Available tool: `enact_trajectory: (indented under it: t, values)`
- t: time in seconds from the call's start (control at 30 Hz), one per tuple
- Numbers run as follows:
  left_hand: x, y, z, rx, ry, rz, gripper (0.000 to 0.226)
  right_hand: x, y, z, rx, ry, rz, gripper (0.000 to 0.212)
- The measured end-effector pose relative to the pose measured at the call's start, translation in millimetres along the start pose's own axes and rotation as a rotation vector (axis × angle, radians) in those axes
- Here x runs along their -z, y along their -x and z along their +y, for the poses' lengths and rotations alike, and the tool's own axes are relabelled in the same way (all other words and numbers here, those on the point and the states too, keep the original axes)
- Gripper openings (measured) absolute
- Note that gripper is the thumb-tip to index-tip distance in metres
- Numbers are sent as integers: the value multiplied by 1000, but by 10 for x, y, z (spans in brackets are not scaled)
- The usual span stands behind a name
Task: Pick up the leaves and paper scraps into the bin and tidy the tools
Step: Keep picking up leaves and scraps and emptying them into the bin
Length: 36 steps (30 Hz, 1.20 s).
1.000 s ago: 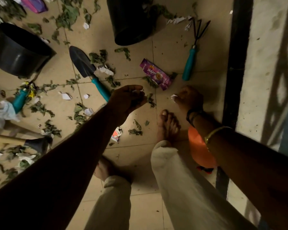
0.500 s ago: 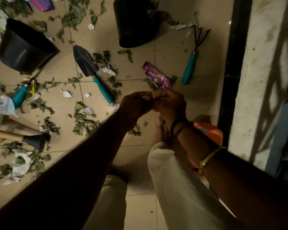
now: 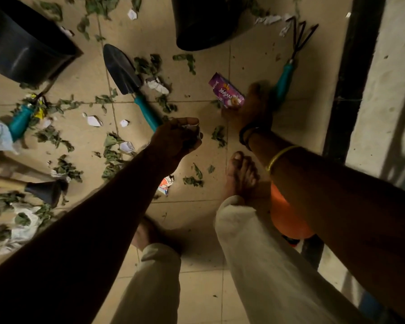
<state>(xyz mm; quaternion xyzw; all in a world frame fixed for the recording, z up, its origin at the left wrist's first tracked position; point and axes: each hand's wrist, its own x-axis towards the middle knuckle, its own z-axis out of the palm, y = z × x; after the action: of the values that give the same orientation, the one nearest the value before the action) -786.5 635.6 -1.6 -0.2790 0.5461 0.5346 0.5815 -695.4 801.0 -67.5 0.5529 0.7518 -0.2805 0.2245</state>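
Note:
Green leaves (image 3: 112,148) and white paper scraps (image 3: 94,120) lie all over the tiled floor. My left hand (image 3: 177,141) hovers over the floor, closed on a bunch of paper scraps and leaves. My right hand (image 3: 255,106), blurred, reaches to the near end of a purple snack wrapper (image 3: 225,90) and touches it; its grip is unclear. A black trowel with a teal handle (image 3: 126,73) lies just beyond my left hand. A hand rake with a teal handle (image 3: 284,78) lies right of my right hand. A black bin (image 3: 204,24) stands at the top.
A second black pot (image 3: 26,47) sits at the upper left, with another teal-handled tool (image 3: 21,120) below it. A wooden-handled tool (image 3: 40,189) and white plastic lie at the left. My bare feet and an orange object (image 3: 288,220) are below. A black frame (image 3: 351,66) and wall bound the right.
My hands were together half a second ago. My right hand has since moved forward to the purple wrapper, while my left hand stays closed on its scraps.

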Motion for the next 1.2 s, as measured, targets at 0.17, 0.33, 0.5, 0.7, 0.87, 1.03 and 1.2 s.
enact_trajectory:
  t: [0.17,0.33,0.5,0.7,0.87,1.03,1.2]
  values:
    - [89,-19,-94,11,46,-4,19,-304,73,-34,380,205,152,48]
    - [136,35,-61,2,95,31,18,-188,88,9,503,174,174,19]
    - [165,168,56,-29,68,61,17,6,-11,56,46,-269,89,11]
    - [102,391,131,-49,41,207,22,286,828,-296,66,-693,-205,25]
    - [64,581,68,37,123,175,30,270,1364,-545,190,-603,-203,19]
    - [193,662,-70,-26,260,1,32,172,1563,-733,343,-337,-93,11]
    - [343,653,-206,-119,244,89,31,234,1538,-754,239,-496,-472,17]
